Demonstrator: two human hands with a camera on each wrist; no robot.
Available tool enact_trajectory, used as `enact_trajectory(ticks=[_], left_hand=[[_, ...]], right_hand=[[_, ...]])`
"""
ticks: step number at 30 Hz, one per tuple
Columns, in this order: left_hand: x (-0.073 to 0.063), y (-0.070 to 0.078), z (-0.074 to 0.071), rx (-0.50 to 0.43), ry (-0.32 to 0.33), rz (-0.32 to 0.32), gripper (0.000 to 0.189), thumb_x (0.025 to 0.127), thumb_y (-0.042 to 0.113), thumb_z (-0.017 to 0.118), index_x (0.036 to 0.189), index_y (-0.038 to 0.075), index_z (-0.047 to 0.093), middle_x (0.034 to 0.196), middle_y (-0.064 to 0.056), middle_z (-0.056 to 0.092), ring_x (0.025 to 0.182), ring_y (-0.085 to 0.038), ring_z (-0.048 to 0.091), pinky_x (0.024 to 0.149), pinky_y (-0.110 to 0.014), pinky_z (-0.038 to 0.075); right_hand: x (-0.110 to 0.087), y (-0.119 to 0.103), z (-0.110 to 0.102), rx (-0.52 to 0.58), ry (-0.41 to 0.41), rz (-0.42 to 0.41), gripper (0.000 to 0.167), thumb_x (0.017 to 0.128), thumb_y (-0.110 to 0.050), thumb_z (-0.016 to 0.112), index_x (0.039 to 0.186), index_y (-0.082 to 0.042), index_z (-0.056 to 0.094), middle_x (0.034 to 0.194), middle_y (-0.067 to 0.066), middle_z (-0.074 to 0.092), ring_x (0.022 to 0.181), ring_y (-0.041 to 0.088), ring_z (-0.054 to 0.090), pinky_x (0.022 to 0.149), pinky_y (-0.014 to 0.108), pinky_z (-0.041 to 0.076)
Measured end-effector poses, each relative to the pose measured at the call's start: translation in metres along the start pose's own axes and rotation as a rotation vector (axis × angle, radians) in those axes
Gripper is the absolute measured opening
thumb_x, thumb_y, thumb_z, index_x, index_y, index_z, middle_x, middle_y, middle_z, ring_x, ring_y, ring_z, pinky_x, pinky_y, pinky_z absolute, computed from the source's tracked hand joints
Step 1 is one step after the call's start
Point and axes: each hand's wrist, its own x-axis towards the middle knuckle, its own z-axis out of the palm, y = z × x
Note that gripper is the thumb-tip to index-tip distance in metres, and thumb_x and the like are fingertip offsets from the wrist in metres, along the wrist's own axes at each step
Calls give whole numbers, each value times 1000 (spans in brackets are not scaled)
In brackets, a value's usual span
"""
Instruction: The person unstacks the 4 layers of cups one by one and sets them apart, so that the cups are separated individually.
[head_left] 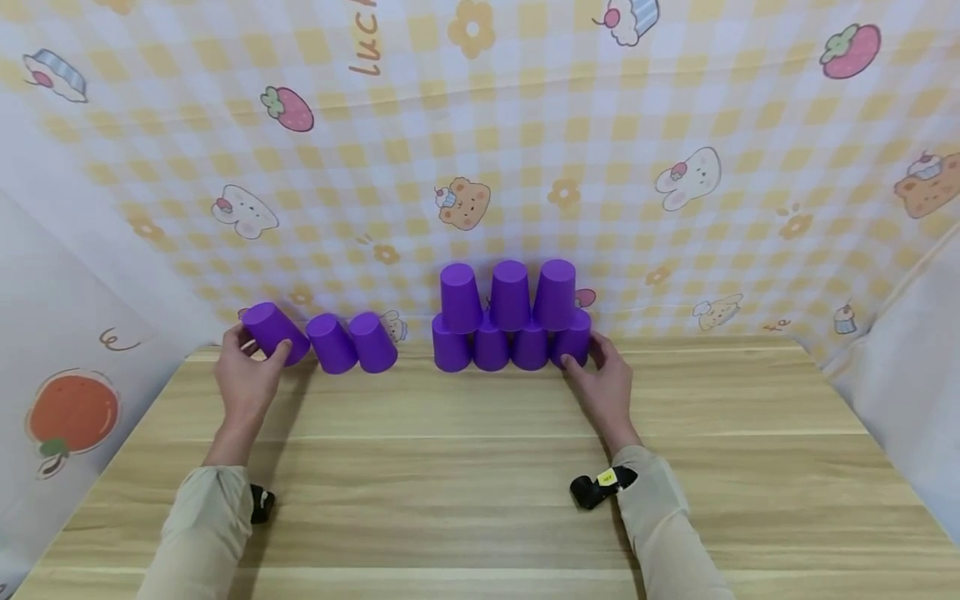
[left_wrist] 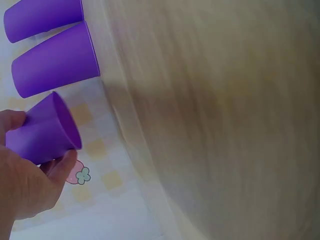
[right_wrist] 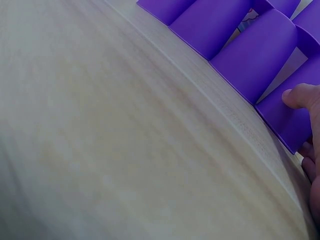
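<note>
While the left hand [head_left: 247, 379] holds a tilted cup [head_left: 276, 335] at the far left of the table [head_left: 450, 467], the right hand [head_left: 607, 387] grips the end cup [head_left: 577, 335] of the bottom row [head_left: 491, 346], well off to the right. Thumb and fingers of the left hand close on opposite sides of the purple cup. Its long axis leans: the closed end points up and to the left, the open mouth down and to the right, and the left wrist view shows the rim apart from the wood.

Just right of that mouth stands a near cup [head_left: 332, 343], and right beside it a second cup [head_left: 372, 342], both upside down; whether these two touch at the base I cannot tell for certain. A stretch of bare wood then separates them from the bottom row, four upturned cups in a line, with a top row [head_left: 510, 296] of three set over the joints between them.

So the tilted cup lies to the left of everything else, with the pair between it and the stack, and the left hand is much the nearer to that pair. The right hand has its thumb on the front of the end cup and its fingers round the outer side.
</note>
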Motion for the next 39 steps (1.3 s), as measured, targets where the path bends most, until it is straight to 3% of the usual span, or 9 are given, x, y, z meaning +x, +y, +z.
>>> enact_trajectory(ticks=[4, 17, 39], left_hand=[[1, -2, 1, 39, -17, -7, 58, 82, 10, 65, 132, -4, 40, 126, -21, 52, 110, -33, 53, 92, -43, 46], [7, -5, 3, 109, -143, -75, 60, 85, 8, 62, 134, -9, 31, 129, -29, 45, 116, -42, 48, 95, -47, 43], [12, -12, 10, 171, -272, -59, 67, 82, 5, 64, 134, -14, 25, 124, -37, 42, 113, -46, 45, 95, -51, 40]], right_hand=[[0, -2, 0, 18, 6, 7, 55, 78, -12, 74, 127, 2, 51, 122, 21, 56, 113, 30, 54, 97, 32, 43], [0, -4, 0, 16, 5, 11, 54, 79, -12, 73, 126, 2, 52, 121, 21, 57, 112, 30, 55, 96, 32, 43], [0, -2, -1, 7, 3, 20, 54, 79, -14, 74, 126, 1, 52, 122, 20, 56, 113, 29, 54, 97, 33, 43]])
